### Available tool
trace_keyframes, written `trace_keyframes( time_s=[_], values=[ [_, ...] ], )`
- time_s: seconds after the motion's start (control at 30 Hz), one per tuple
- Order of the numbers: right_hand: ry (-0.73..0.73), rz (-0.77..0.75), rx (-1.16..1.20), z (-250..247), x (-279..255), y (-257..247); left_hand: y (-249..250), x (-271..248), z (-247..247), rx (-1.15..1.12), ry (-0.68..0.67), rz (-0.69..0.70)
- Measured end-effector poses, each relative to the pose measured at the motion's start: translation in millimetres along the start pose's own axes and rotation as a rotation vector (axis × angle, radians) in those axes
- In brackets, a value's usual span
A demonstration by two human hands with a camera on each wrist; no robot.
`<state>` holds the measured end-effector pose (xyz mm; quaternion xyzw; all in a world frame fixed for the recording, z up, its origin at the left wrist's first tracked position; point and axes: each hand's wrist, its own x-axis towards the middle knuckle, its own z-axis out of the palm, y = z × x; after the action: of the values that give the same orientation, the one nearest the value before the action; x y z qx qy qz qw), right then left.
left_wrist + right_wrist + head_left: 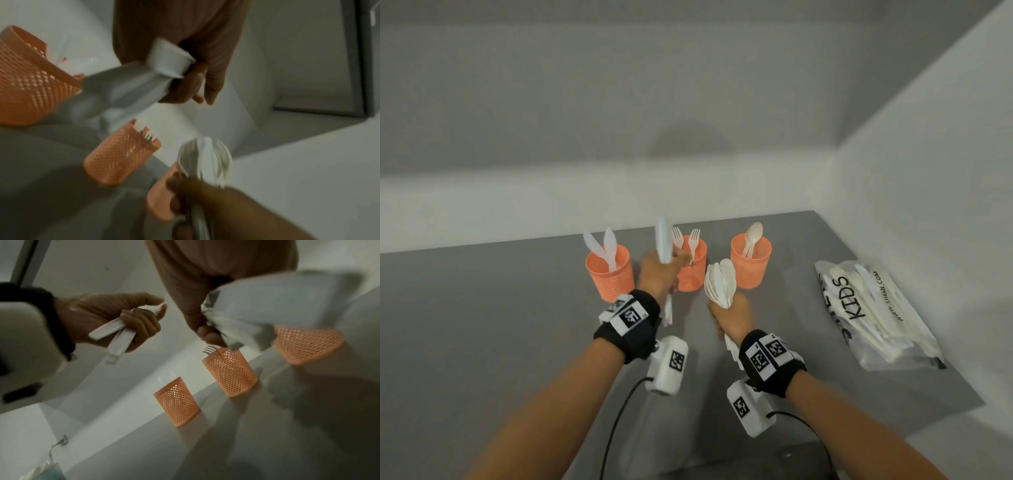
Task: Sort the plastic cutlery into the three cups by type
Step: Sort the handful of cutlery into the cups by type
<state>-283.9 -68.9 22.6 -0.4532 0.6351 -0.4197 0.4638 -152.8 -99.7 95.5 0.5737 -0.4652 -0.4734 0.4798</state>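
Nearest in, the right hand (pixel 731 317) is up over the grey desk (pixel 482 325), fingers wrapped tight round a fat bundle of spoons (pixel 719 283), bowls fanned upward. Just beyond at ten o'clock, the left hand (pixel 659 275) has its fingers (pixel 141 322) curled round a stack of knives (pixel 663 245), blades standing tall, handles poking out below the palm. Behind both hands, three orange mesh cups in a row on the desk: the left cup (pixel 611 274) at eleven o'clock with two knives in it, the middle cup (pixel 693 270) at twelve with two forks, partly hidden by the left hand, and the right cup (pixel 751 260) at one o'clock holding spoons. Off at three o'clock, against the wall, a clear bag (pixel 876 311) of more cutlery lies flat.
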Motion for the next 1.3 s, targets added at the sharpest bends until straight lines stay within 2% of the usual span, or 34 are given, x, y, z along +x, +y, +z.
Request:
trace_keyframes(
  time_s=[0.07,0.17,0.43,0.6,0.77,0.83,0.97,1.03,1.2,1.3],
  values=[
    [0.038,-0.016,-0.029,1.1,2.1,-2.1,-7.4,-12.1,12.9,0.028,-0.078,-0.001],
    [0.023,-0.041,-0.052,2.1,2.0,-2.9,-9.4,-18.6,25.1,0.084,-0.095,0.043],
    [-0.11,0.007,0.018,-6.9,-1.4,-3.6,-4.3,-1.4,24.6,0.324,-0.174,0.103],
    [-0.124,-0.002,0.014,-12.1,-0.9,-3.6,6.8,12.1,18.2,0.259,-0.087,0.126],
    [-0.131,-0.046,-0.03,-8.5,2.1,-8.0,7.4,16.8,7.8,-0.021,0.117,0.044],
    [-0.135,-0.056,-0.044,-6.2,1.6,-9.2,6.2,14.0,1.6,-0.081,0.103,0.043],
    [-0.142,-0.071,-0.064,6.4,2.2,-15.8,-3.5,-1.8,-0.3,-0.094,-0.007,0.036],
    [-0.164,-0.072,-0.082,14.0,3.0,-18.4,-10.3,-5.0,1.0,-0.107,0.009,0.016],
    [-0.217,-0.031,-0.043,26.3,5.2,-12.4,-17.1,12.0,-17.1,-0.105,0.232,-0.015],
    [-0.222,0.052,0.0,28.6,9.5,-6.4,-23.0,31.3,-39.9,-0.27,0.308,-0.077]
  ],
)
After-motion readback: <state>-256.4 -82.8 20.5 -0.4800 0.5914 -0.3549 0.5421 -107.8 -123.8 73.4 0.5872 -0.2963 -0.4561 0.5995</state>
